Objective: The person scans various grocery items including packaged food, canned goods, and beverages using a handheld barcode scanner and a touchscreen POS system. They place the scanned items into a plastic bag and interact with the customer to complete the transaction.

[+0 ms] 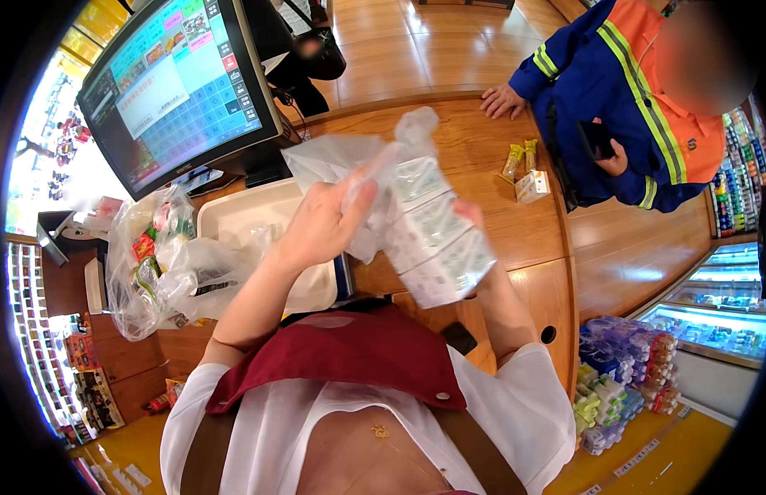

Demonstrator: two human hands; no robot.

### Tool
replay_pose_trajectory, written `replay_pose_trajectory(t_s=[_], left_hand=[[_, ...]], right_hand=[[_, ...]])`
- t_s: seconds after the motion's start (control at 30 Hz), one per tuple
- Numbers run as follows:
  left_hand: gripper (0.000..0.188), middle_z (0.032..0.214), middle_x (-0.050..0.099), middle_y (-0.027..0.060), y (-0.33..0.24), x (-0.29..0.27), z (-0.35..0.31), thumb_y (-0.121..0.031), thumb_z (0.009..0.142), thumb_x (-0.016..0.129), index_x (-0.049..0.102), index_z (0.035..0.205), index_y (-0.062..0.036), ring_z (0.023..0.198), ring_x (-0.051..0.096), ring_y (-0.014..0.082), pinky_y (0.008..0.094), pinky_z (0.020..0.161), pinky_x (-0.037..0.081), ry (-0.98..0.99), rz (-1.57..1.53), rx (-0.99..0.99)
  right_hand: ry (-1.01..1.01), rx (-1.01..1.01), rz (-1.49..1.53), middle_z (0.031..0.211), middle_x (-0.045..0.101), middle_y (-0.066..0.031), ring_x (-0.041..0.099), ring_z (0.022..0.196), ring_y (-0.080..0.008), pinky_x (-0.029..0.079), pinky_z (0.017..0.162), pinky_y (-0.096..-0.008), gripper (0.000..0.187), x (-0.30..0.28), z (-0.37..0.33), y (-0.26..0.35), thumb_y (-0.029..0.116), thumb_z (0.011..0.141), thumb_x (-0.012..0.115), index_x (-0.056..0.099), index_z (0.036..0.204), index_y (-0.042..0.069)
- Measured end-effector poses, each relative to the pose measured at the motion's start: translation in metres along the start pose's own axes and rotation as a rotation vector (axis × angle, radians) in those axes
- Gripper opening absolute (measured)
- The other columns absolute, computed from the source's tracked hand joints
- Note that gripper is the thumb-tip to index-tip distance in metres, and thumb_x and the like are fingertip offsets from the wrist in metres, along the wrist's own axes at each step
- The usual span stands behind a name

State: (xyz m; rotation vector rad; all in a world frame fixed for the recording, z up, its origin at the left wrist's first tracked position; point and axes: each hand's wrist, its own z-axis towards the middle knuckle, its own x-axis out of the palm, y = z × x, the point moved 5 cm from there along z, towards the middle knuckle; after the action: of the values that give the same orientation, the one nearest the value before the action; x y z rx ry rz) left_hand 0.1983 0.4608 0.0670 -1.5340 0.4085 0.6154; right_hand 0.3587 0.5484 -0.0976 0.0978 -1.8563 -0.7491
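Note:
A white, translucent plastic bag (329, 161) hangs over the wooden counter, its film spread between my hands. My left hand (333, 219) pinches the bag's film, slightly smeared by motion. My right hand (468, 213) grips a block of white boxes with pale green print (439, 231) from its right side; the boxes hide most of that hand. Three boxes seem joined in a row, tilted, with the bag's film against their left side. I cannot tell whether the film goes around them.
Left of my arms stand a cream tray (226, 216) and a clear bag of packaged goods (148, 264), below a touchscreen monitor (173, 91). Across the counter (515, 239) lie yellow packets (512, 161) and a small white box (531, 187), near a person (622, 107) holding a phone (596, 140).

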Motion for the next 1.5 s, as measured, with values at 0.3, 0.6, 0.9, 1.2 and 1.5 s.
replay_pose_trajectory(t_s=[0.3,0.6,0.9,1.2,1.5], left_hand=[[0.035,0.088,0.064,0.0187,0.040,0.058,-0.045,-0.026,0.097,0.038,0.054,0.123,-0.0083,0.080,0.061,0.0377,0.0416,0.074,0.048,0.242,0.056,-0.026],[0.039,0.095,0.065,0.0116,0.079,0.026,-0.065,-0.029,0.099,0.039,0.049,0.130,-0.0079,0.085,0.062,0.0195,0.0328,0.078,0.048,-0.096,-0.403,-0.214],[0.044,0.066,0.062,0.0125,0.049,-0.152,-0.112,-0.009,0.084,0.051,0.043,0.127,-0.0087,0.054,0.056,0.0241,0.0374,0.059,0.046,-0.824,0.024,-0.091],[0.050,0.055,0.053,0.0178,0.108,-0.246,-0.089,-0.008,0.080,0.047,0.042,0.129,-0.0124,0.054,0.056,0.0338,0.0417,0.061,0.045,-0.966,0.311,-0.151],[0.050,0.060,0.060,0.0142,0.073,-0.270,-0.160,-0.014,0.080,0.054,0.044,0.130,-0.0172,0.055,0.060,0.0238,0.0368,0.057,0.049,-0.997,0.128,-0.066]], right_hand=[[-0.179,-0.143,0.189,0.127,0.049,-0.0083,0.051,0.112,-0.0208,0.046,0.089,-0.0354,0.055,0.033,0.097,-0.018,0.037,0.091,0.049,0.035,0.135,0.007],[-0.806,-0.246,-0.213,0.122,0.049,-0.0110,0.053,0.103,-0.0216,0.048,0.082,-0.0356,0.057,-0.090,0.220,0.004,0.026,0.089,0.053,0.031,0.137,0.007],[-1.119,-0.231,-0.860,0.116,0.050,-0.0136,0.056,0.095,-0.0225,0.050,0.076,-0.0359,0.062,-0.084,0.222,0.027,0.016,0.087,0.057,0.026,0.140,0.008],[-0.528,-0.623,-0.724,0.112,0.047,-0.0106,0.058,0.092,-0.0228,0.049,0.079,-0.0326,0.059,0.033,0.122,0.041,0.012,0.091,0.053,0.024,0.141,0.011],[-0.500,-0.907,-0.848,0.091,0.056,-0.0043,0.057,0.082,-0.0128,0.048,0.072,-0.0260,0.037,0.109,0.043,0.041,0.012,0.092,0.054,0.044,0.127,0.005]])
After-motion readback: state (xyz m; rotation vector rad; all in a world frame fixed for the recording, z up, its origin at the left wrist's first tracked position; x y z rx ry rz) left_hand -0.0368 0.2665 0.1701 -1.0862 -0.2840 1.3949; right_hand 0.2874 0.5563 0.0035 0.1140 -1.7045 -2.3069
